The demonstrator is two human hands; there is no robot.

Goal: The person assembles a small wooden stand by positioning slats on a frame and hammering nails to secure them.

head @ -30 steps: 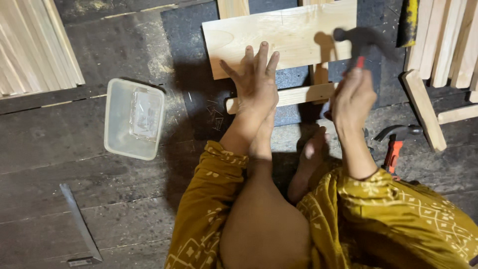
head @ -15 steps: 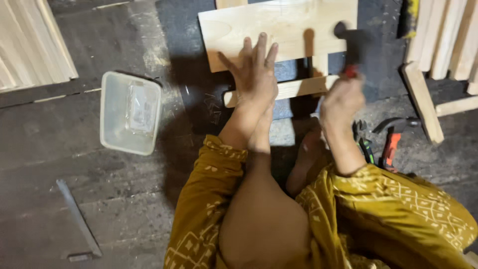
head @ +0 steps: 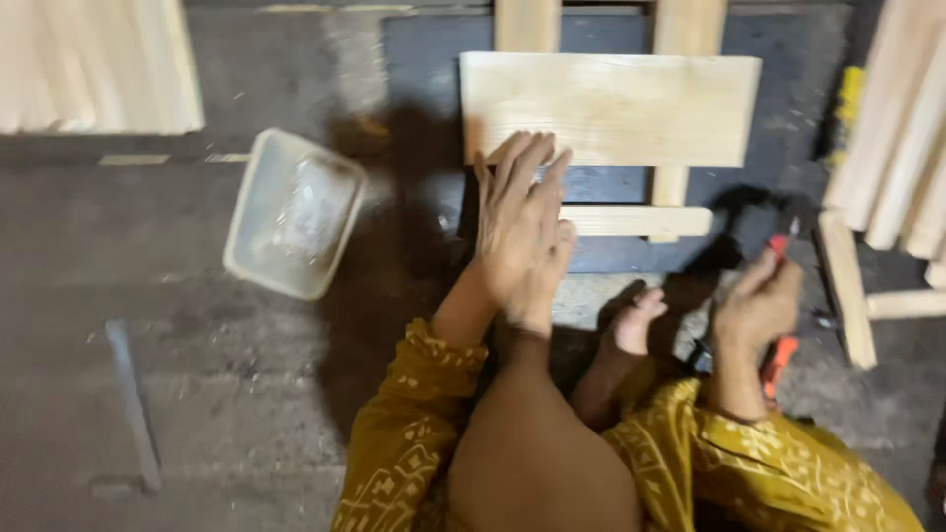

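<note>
Left hand: the left hand (head: 520, 232) lies flat, fingers spread and released, pressing on the near edge of the wide board (head: 611, 106) and reaching down over the narrow slat (head: 631, 221) beneath it. It grips nothing; it only holds the wood down.

Right hand: the right hand (head: 757, 300) is raised off to the right, fingers clenched round a red-handled hammer (head: 783, 246). The head of the tool is blurred and dark against the floor, so its exact shape is hard to make out.

Wood: the wide board sits across two upright slats (head: 674, 118) at the top of the view, with the narrow slat lying crosswise just below it. All of it rests on the dark floor (head: 197, 394) in front of the person's knees.

Step in hand: by the look of it, a frame is being nailed together, one hand steadying and the other drawn back between blows.

Next move: I would judge that a strike needs the flat hand kept firm and its fingers well away from the spot to be hit. No nail is clear enough to see.

Nearby: a pale plastic tub (head: 294, 213) stands left of the work, apart from it. Stacks of pale planks (head: 99, 64) lie top left, more slats (head: 902, 148) at right. A bare foot (head: 636, 320) is tucked between the hands.
</note>
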